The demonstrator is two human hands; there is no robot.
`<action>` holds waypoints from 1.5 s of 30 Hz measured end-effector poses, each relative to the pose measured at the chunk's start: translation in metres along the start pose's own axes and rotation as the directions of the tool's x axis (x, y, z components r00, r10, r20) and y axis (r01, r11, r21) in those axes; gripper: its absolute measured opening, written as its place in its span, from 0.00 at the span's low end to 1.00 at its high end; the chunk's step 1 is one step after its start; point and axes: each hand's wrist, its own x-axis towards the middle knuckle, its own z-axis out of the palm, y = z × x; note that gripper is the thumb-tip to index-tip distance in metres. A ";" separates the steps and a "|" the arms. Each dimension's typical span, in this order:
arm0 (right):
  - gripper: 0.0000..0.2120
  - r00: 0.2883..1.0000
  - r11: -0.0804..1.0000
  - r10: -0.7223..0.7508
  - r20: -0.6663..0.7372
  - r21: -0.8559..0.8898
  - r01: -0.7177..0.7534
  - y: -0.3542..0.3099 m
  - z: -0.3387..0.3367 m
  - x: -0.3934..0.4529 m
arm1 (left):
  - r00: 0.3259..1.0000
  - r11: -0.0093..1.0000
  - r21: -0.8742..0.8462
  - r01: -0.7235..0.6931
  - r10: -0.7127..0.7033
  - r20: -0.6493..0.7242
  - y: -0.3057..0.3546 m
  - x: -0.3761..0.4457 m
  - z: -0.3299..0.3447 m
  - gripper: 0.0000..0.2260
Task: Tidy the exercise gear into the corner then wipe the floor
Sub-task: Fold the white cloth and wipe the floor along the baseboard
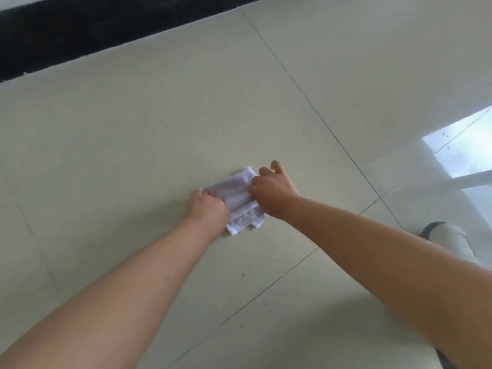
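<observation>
Lower frame: both our forearms reach toward centre. Left hand (210,209) is fisted on the near-left edge of the white cloth (241,202); right hand (271,190) pinches its right edge, thumb lifted. Cloth lies flat on the pale tile floor (133,134), centre frame. No exercise gear in view. Risk: bunched cloth may skip the dark specks (243,275). Upper left: dark strip (80,35).

A white cloth (241,198), folded and rumpled, lies flat on the pale tiled floor (133,145).
</observation>
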 end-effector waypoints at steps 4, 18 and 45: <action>0.11 0.995 0.998 -0.061 -0.073 0.004 0.062 0.064 -0.002 0.033 | 0.958 0.948 -0.136 0.286 -0.279 0.071 -0.009 0.045 -0.042 0.18; 0.12 0.947 0.919 0.303 -0.106 0.294 -0.261 0.346 0.100 -0.012 | 0.926 0.851 -0.412 0.325 -0.374 -0.043 0.120 0.252 -0.200 0.16; 0.06 0.936 0.911 0.218 -0.276 0.402 -0.094 0.350 0.128 -0.040 | 0.965 0.950 -0.247 0.192 -0.137 0.225 0.122 0.248 -0.226 0.18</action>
